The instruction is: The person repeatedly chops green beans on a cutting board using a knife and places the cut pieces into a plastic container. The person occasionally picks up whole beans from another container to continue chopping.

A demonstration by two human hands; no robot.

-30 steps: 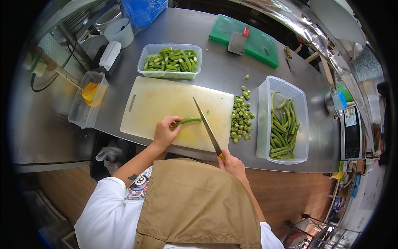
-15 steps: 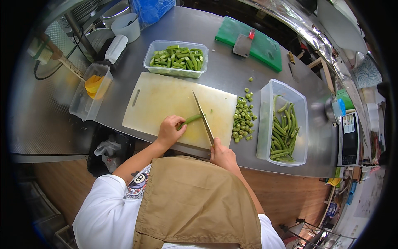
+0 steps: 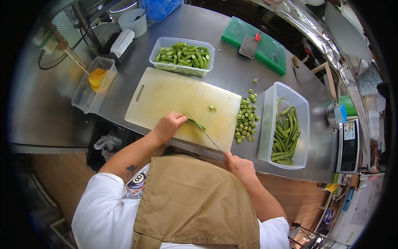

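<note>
Okra pod [image 3: 202, 125] | green, slender | left hand [image 3: 169, 125] pinching it | right hand [image 3: 240, 165] gripping knife [image 3: 212, 140]

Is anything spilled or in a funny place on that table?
The cut green stubs lie loose on the metal counter, between the cutting board and the tub of whole pods, not boxed like the sliced pieces. One stray stub sits apart, which looks untidy.
</note>
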